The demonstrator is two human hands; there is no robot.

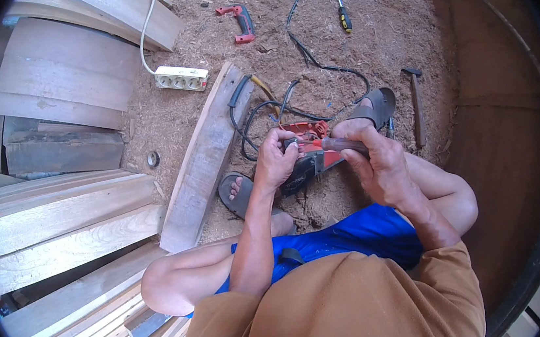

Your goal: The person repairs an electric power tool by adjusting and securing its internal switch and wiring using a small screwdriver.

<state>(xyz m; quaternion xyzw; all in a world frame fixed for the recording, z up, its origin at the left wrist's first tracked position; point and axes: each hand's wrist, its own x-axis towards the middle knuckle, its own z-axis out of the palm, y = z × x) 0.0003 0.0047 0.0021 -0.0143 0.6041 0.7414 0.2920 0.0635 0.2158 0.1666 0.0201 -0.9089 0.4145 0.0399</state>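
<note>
"Sawdust [270, 43] covers the floor [388, 44]. Where's the red-and-black power tool [309, 165]?"

"Toward its near edge, between the sandaled feet [375, 109]."

"And the grips?"

"Right hand [378, 160]: clamped round a screwdriver [345, 145] (brown handle). Left hand [274, 161]: fingertips together on a small dark part [290, 143]."

Pale planks [68, 219]: bright, glaring
Brown panel [493, 165]: dim
Sawdust [401, 36]: even light, soft shadows
Power tool [301, 176]: small parts blurry
Edges: bowed, black

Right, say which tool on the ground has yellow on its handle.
The screwdriver, farther out than the hammer: its handle black and yellow, the hammer's brown.
</note>
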